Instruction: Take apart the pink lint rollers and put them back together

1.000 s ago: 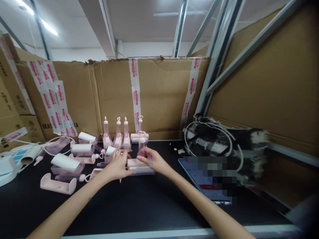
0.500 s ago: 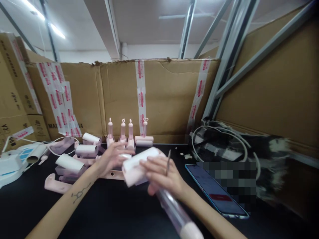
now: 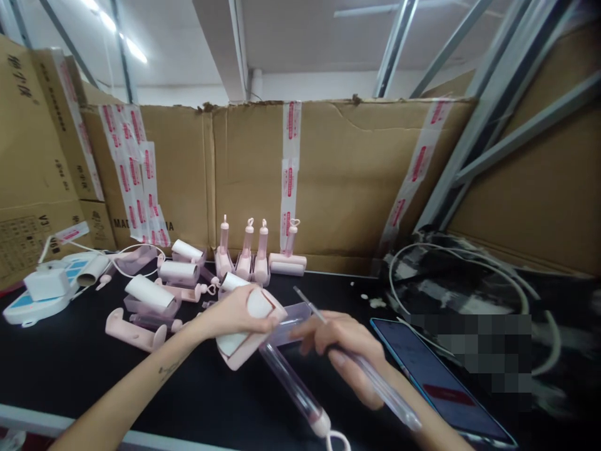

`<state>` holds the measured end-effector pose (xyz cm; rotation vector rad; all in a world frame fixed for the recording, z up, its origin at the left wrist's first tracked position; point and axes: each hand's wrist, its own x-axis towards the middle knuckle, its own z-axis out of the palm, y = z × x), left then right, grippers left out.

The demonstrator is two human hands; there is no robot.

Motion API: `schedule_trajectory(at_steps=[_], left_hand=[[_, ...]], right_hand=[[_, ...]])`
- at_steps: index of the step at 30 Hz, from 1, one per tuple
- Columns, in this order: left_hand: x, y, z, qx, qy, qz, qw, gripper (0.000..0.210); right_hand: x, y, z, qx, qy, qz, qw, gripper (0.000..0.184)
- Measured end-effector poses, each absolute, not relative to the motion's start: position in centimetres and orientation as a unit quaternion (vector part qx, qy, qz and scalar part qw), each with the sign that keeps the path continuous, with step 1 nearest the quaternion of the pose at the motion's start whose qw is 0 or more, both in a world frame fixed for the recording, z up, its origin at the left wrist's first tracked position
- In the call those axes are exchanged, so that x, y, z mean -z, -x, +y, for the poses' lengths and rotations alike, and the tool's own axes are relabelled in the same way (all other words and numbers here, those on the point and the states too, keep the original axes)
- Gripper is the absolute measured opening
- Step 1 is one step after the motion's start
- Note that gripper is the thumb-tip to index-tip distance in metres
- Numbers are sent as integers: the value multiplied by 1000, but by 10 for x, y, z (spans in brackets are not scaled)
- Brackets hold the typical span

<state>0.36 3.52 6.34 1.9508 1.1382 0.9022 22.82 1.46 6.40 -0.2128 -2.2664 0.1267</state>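
Note:
My left hand (image 3: 235,310) is closed around the head of a pink lint roller (image 3: 241,352) with white paper on it. Its clear tube handle (image 3: 293,382) slants down to the right and ends in a pink ring. Beside it, my right hand (image 3: 350,352) grips a screwdriver (image 3: 387,393) by its clear handle. The thin metal shaft points up and left, apart from the roller. Behind the roller lies a translucent purple cover (image 3: 295,321), partly hidden by my hands.
Several lint roller parts, including a white paper roll (image 3: 150,294) and a pink holder (image 3: 136,332), lie left. Assembled lint rollers (image 3: 248,254) stand at the back by cardboard (image 3: 347,175). A phone (image 3: 441,376) lies right; a white power strip (image 3: 47,294) is far left.
The lint roller has passed from my right hand to my left, which was open before. My right hand has drawn back and keeps the screwdriver. The camera view has turned slightly left.

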Motion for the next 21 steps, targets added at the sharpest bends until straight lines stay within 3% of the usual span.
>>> schedule_trajectory(at_steps=[4,12,18,21], left_hand=[[-58,-18,25,-320,-759,453,341,30],[-50,-22,23,-333,-764,448,324,28],[-45,-30,22,-411,-740,447,289,29],[-43,-34,21,-455,-716,422,319,27]], right_hand=[[-58,-212,4,-65,66,-932,352,11],[-58,-213,0,-30,137,-942,304,14],[-45,-205,4,110,192,-906,360,14],[-42,-203,1,163,194,-887,385,16]])
